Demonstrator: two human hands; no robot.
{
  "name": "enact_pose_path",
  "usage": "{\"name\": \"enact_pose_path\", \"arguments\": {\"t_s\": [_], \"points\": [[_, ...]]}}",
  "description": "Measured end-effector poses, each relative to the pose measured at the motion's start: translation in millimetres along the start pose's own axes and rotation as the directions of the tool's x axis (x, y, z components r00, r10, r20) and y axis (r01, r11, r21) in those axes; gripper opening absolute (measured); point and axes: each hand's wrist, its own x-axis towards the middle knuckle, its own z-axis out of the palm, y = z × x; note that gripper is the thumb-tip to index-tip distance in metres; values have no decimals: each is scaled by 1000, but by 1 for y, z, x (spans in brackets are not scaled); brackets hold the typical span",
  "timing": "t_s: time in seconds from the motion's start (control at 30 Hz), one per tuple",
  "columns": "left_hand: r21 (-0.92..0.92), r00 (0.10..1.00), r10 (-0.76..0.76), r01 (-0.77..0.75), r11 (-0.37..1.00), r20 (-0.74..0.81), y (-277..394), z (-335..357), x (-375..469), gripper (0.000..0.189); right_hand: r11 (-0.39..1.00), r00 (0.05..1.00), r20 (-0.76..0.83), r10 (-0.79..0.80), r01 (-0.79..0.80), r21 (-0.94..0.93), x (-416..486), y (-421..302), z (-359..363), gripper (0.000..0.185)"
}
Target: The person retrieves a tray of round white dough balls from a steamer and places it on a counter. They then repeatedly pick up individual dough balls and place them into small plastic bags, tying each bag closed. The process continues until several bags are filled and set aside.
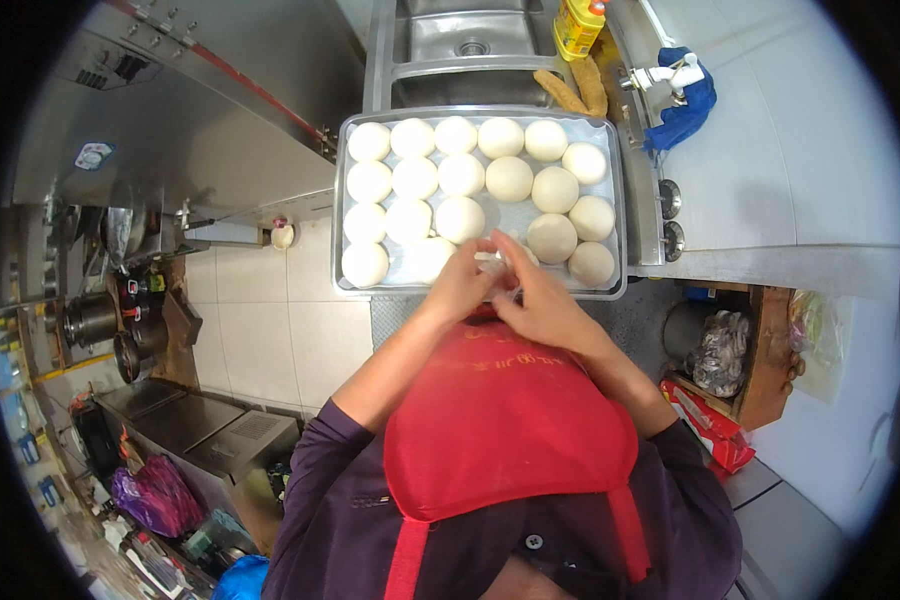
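A metal tray lined with pale sheet holds several round white dough balls in rows. At its near edge, my left hand and my right hand meet, fingertips close together. Between them is a crumpled piece of clear plastic film, which both hands seem to pinch. One white ball is partly hidden behind my right fingers, and another lies just left of my left hand. A gap in the rows shows the liner beyond my fingertips.
Beyond the tray is a steel sink, with a yellow bottle and loofah-like pieces beside it. A blue cloth hangs at a white tap. Steel cabinets stand left; a wooden shelf unit is at right.
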Motion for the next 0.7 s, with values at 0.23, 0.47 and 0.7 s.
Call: {"name": "enact_pose_path", "arguments": {"t_s": [0.23,0.47,0.7], "points": [[-187,948,-132,192,964,290,3,-16,8,20,980,973,-210,98,-132,-152,9,21,6,37],[567,914,276,-402,719,298,21,-1,-5,8,979,996,38,-75,66,193,22,66,-36,6],[611,601,627,-755,239,497,6,6,8,11,987,947,278,160,-148,-66,65,79,-52,3]]}}
